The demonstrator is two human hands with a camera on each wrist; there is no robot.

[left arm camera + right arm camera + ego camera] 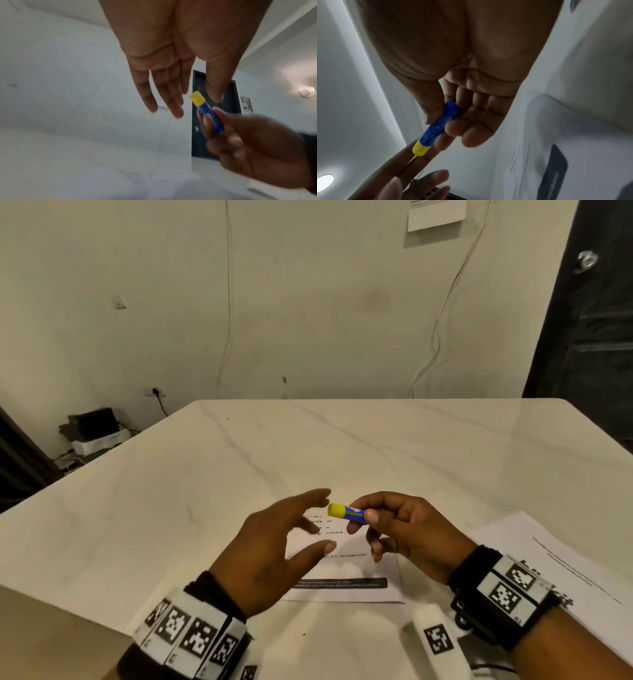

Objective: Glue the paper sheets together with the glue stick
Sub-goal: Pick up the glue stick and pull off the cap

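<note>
My right hand [394,525] holds a blue glue stick [346,512] with a yellow cap between thumb and fingers, above the table. The cap is on and points left. In the right wrist view the glue stick [435,129] lies across my fingertips [452,128]. My left hand [284,539] is open, fingers spread, its fingertips just beside the yellow cap; the left wrist view shows the glue stick [207,112] a small gap away from my fingers [171,106]. A printed paper sheet [342,573] lies on the table under both hands. A second printed sheet [561,570] lies to the right.
The white marble table [308,446] stretches ahead. A white block with a marker tag [436,640] sits at the near edge between my wrists. A cream box corner [51,631] stands at near left. Boxes sit on the floor at far left.
</note>
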